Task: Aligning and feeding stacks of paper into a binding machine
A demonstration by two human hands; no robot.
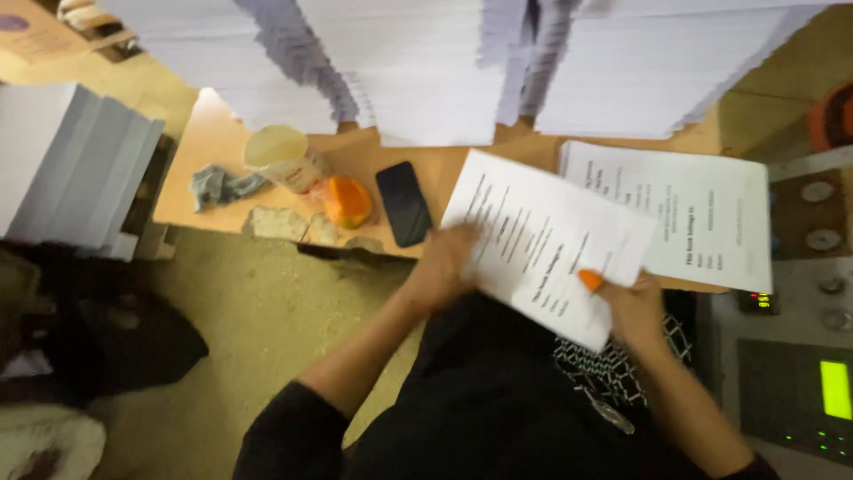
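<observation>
Both my left hand (449,258) and right hand (626,302) clamp one printed sheet (542,244), lifted beside the sheet stack (702,213); stack remains.

From my remote seat this looks like a print shop or bindery floor. Tall stacks of white printed sheets (444,62) crowd the far side of a worn wooden bench (222,142), with another pile of paper (62,160) at the left. At the right stands a grey machine control panel (800,356) with round knobs and a lit green display (835,389). The floor (258,302) is rough, dusty concrete.
</observation>
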